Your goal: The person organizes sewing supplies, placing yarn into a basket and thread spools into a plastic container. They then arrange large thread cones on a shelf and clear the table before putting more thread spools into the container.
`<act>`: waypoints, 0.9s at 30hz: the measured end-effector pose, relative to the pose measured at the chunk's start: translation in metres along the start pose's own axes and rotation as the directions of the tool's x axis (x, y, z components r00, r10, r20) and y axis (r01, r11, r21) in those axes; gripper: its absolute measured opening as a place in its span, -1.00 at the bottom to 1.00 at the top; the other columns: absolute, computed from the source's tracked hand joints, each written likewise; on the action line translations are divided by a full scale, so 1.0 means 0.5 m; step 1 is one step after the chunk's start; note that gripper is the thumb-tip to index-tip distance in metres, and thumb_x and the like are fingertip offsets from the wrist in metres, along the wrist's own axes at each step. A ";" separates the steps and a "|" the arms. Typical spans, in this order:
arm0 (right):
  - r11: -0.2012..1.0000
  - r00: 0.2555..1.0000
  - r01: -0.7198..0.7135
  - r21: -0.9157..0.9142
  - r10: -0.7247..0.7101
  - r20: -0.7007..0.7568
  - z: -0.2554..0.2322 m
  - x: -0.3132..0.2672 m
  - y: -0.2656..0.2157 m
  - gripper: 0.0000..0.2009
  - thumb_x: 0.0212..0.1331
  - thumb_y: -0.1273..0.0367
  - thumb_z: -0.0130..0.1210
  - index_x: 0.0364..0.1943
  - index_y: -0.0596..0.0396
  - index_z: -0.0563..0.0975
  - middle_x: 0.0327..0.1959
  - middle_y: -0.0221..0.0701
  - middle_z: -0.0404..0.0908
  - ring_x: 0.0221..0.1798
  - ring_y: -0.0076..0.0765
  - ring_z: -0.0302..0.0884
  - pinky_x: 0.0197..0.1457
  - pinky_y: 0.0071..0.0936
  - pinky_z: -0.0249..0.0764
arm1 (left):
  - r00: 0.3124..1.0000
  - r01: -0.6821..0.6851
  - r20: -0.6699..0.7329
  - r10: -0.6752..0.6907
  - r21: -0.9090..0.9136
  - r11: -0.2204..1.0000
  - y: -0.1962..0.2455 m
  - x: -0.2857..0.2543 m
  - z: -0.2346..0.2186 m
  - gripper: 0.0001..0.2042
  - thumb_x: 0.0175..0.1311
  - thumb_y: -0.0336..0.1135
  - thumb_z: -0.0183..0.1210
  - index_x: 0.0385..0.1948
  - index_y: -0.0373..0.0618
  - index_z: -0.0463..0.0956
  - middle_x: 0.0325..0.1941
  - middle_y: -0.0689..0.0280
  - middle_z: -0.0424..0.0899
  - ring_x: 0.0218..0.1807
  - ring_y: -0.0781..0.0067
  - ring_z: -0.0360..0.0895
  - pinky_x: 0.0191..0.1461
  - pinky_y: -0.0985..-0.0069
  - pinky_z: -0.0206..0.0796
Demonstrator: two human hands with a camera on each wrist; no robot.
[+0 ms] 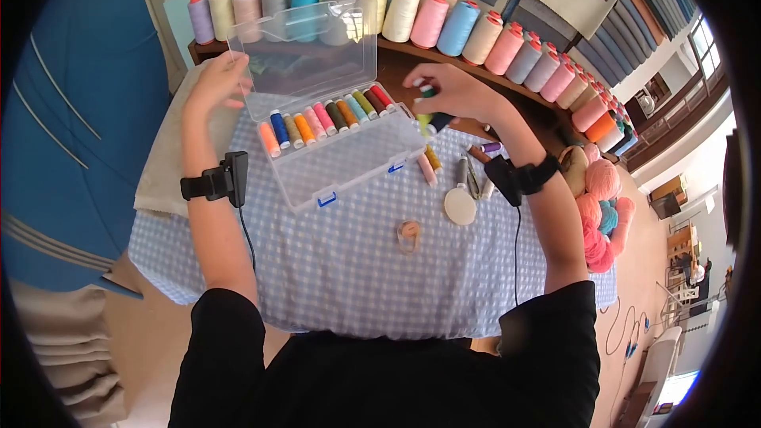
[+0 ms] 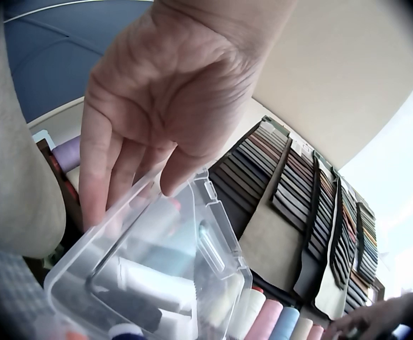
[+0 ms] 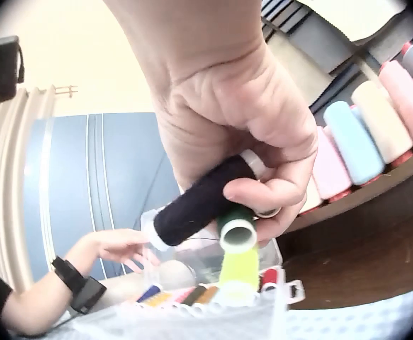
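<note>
A clear plastic box (image 1: 297,178) stands on the checked cloth with its lid (image 1: 317,59) raised. Small thread spools in many colours, among them a blue spool (image 1: 280,128), lie side by side along its back. At the lid's left edge, my left hand (image 1: 218,83) pinches the plastic, thumb on one face and fingers behind the other (image 2: 157,106). Above the box's right end, my right hand (image 1: 464,95) holds several spools: a black spool (image 3: 203,202), a dark green spool (image 3: 238,230) and a yellow-green spool (image 3: 240,268) below them.
Right of the box lie loose spools (image 1: 428,170), small scissors (image 1: 473,182), a round white disc (image 1: 460,206) and a pale ring-shaped item (image 1: 408,236). Large thread cones (image 1: 457,29) line the curved shelf behind. Yarn skeins (image 1: 602,214) sit at the table's right edge.
</note>
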State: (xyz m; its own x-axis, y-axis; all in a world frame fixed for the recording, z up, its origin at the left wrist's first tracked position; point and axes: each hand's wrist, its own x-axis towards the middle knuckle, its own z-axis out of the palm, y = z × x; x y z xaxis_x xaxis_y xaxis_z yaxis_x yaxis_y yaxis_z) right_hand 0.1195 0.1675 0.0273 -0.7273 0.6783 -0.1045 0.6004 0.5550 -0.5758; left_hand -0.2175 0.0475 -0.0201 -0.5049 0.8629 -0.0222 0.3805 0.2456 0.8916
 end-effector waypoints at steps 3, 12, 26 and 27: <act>0.999 0.992 0.022 0.043 -0.028 0.127 0.040 0.036 -0.005 -0.58 -0.19 0.31 0.22 -0.13 0.08 0.50 -0.20 -0.33 0.51 -0.30 -0.36 0.56 -0.52 -0.49 0.56 | 1.000 -0.014 0.007 0.014 0.002 1.000 -0.004 0.001 -0.003 -0.60 0.30 -0.04 -0.07 0.05 -0.08 0.34 -0.23 0.15 0.58 -0.21 0.38 0.55 -0.26 0.39 0.48; 0.980 1.000 -0.002 -0.198 0.006 0.020 0.118 0.052 0.035 -0.50 -0.11 0.09 0.25 -0.13 0.12 0.49 -0.19 -0.20 0.54 -0.26 -0.25 0.59 -0.50 -0.44 0.61 | 1.000 -0.008 0.015 0.008 -0.009 1.000 -0.002 0.000 -0.004 -0.60 0.30 -0.03 -0.07 0.03 -0.08 0.34 -0.23 0.16 0.58 -0.24 0.39 0.54 -0.28 0.40 0.47; 0.988 0.995 -0.093 -0.124 0.095 0.009 0.103 0.058 0.042 -0.59 -0.05 0.23 0.22 -0.12 0.16 0.51 -0.15 -0.22 0.54 -0.32 -0.21 0.63 -0.49 -0.46 0.63 | 0.999 0.004 0.038 -0.004 0.013 1.000 -0.001 -0.001 -0.005 -0.57 0.31 0.02 -0.09 0.08 -0.05 0.31 -0.16 0.17 0.56 -0.17 0.40 0.54 -0.23 0.42 0.45; 0.993 0.997 -0.073 -0.091 0.073 0.002 0.102 0.061 0.047 -0.62 -0.05 0.28 0.22 -0.12 0.14 0.52 -0.11 -0.22 0.52 -0.33 -0.20 0.63 -0.46 -0.47 0.63 | 0.999 0.000 0.037 0.000 0.014 1.000 0.000 -0.001 -0.005 -0.57 0.32 0.02 -0.09 0.08 -0.06 0.31 -0.16 0.17 0.55 -0.16 0.40 0.54 -0.23 0.42 0.45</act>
State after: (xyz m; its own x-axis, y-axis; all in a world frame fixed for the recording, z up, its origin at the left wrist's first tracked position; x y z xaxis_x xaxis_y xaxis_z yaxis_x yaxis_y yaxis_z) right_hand 0.0946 0.1767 -0.0311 -0.6821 0.7162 -0.1476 0.6792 0.5457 -0.4907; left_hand -0.2192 0.0458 -0.0189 -0.4762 0.8784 -0.0393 0.3917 0.2520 0.8849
